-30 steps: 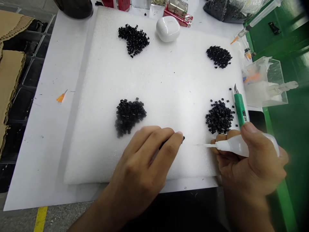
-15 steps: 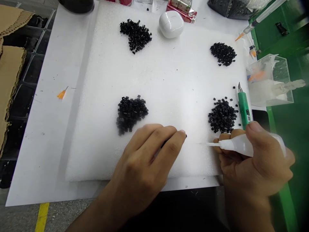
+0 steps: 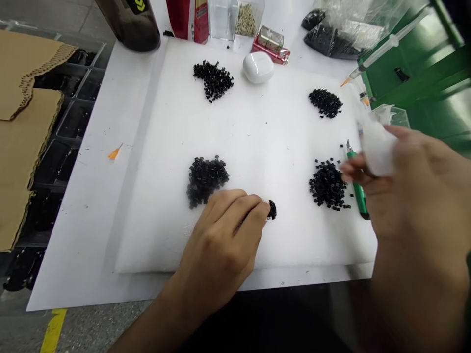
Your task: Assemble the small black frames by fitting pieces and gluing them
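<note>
Several black pellets pinched in left fingers, right fingers round a white bottle; clear tub holds pale grains.

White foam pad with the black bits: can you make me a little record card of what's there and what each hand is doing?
Surface: white foam pad
On the pad: four black bit piles
Left hand: fingertips at a small clump of black bits
Right hand: holding a white squeeze bottle, slightly blurred
Below the right fingers: green craft knife
</note>
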Tool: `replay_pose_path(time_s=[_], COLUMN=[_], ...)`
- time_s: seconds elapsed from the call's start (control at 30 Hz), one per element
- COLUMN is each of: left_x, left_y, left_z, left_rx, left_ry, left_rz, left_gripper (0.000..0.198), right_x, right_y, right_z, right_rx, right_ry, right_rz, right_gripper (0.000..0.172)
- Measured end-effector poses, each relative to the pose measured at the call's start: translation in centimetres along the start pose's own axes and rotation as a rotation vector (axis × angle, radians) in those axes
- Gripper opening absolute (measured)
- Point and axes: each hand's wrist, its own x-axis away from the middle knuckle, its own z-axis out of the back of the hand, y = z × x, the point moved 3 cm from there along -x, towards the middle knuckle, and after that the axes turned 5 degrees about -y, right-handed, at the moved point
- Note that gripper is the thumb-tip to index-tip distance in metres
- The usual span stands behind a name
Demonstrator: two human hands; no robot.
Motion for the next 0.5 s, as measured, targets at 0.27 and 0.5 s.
replay_pose_path(time_s=[0.27,0.5], left_x=[0.2,0.1], left_y=[0.2,0.0], left_z=[-0.1,-0.1], left_rx=[-0.136,-0.112], left_ry=[-0.081,-0.080], left_rz=[-0.145,-0.154], left_gripper=[0.037,0.045], right_x=[-3.2,-3.8], right_y=[0.7,-0.2], right_z=[-4.3,4.5], right_rx=[0.448,0.563], right_ry=[-0.414,0.132], right_rz=[0.142,0.423], right_gripper=[0.041,0.036])
